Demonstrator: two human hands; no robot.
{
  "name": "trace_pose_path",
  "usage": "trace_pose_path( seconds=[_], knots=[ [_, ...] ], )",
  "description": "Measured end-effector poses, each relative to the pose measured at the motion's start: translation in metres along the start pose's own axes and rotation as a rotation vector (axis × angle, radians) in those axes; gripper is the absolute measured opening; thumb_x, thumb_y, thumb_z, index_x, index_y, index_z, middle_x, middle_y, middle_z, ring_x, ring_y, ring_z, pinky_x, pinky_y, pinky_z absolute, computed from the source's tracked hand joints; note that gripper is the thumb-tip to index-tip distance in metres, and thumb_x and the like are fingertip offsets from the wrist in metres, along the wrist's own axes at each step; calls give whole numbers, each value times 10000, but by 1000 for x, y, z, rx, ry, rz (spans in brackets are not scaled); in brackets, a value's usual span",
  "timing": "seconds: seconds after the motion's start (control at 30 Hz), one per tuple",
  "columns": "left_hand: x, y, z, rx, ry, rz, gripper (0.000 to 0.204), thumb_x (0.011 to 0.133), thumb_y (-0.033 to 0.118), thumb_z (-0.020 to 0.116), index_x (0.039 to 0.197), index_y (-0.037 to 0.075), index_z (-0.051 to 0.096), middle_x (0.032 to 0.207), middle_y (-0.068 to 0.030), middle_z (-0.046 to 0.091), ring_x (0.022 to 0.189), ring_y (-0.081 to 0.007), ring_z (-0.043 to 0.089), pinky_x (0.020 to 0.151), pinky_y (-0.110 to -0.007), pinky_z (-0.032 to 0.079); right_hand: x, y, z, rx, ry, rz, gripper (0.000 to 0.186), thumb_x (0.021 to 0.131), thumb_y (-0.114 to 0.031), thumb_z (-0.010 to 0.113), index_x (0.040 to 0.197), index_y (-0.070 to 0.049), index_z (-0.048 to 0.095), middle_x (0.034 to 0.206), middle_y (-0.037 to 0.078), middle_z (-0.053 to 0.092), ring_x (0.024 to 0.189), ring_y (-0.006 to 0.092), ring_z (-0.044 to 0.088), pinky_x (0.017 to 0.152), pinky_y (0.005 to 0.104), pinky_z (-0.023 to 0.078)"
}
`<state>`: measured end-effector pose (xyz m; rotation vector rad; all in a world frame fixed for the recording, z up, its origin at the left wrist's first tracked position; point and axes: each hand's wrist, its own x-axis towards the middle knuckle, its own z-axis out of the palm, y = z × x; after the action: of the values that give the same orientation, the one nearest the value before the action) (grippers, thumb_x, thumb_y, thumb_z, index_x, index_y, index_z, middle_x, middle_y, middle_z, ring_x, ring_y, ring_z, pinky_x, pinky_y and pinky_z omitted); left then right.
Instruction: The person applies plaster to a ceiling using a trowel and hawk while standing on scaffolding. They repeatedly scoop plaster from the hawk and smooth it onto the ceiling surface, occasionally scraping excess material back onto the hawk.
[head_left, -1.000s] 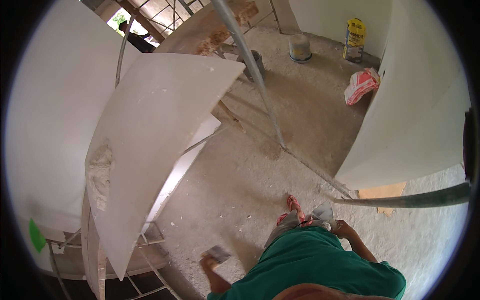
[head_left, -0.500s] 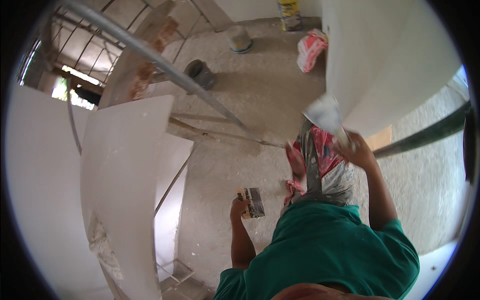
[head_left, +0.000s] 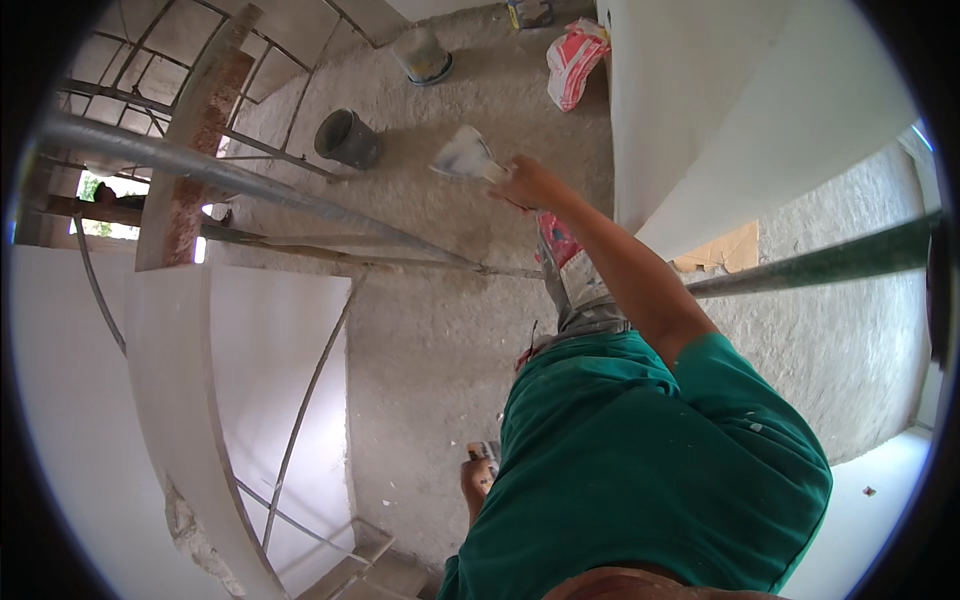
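My right hand (head_left: 530,183) is raised out in front, gripping a wide plaster-smeared trowel blade (head_left: 463,157) that points left, close to the white plastered wall (head_left: 720,100) on the right. Low beside my green shirt, my left hand (head_left: 478,480) holds a small plaster-coated scraper (head_left: 486,451); the shirt partly hides that hand. My patterned trousers (head_left: 580,285) show below the right arm, far above the grey concrete floor (head_left: 430,350).
Grey scaffold pipes (head_left: 250,185) cross from left to centre and another pipe (head_left: 820,262) on the right. A black bucket (head_left: 347,138), a white pail (head_left: 425,60) and a red-white sack (head_left: 575,60) stand on the floor below. White curved wall panels (head_left: 180,400) fill the left.
My right hand with the trowel has swung up and leftward, away from the white wall. My left hand has dropped lower beside my shirt. The view has turned further right.
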<state>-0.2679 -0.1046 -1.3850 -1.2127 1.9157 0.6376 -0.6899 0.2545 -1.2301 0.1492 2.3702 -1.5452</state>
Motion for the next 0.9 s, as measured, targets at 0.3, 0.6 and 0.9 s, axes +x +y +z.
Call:
trace_pose_path(
  seconds=[0.3, 0.6, 0.9],
  knots=[
    [-36, 222, -110, -374, 448, 669, 318, 661, 169, 704, 837, -69, 588, 772, -219, 634, 694, -359, 619, 636, -411, 486, 314, -53, -70, -662, -95, -561, 127, 900, -192, 540, 904, -175, 666, 553, 24, 551, 493, 114, 554, 599, 315, 510],
    [32, 268, -74, 336, 288, 173, 384, 673, 301, 677, 874, -27, 672, 954, -251, 648, 921, -414, 614, 802, -487, 503, 419, -189, -72, -208, -267, -345, 426, 785, -298, 739, 1105, -38, 631, 872, 137, 643, 798, 222, 624, 627, 358, 514],
    [-36, 268, -66, -50, 62, -625, 595, 574, 393, 823, 1027, 37, 670, 1075, -176, 670, 1032, -300, 644, 877, -400, 518, 544, 10, -94, 124, -400, -317, 290, 829, -258, 699, 643, -69, 582, 463, 20, 511, 383, 133, 491, 409, 313, 408]
  ],
)
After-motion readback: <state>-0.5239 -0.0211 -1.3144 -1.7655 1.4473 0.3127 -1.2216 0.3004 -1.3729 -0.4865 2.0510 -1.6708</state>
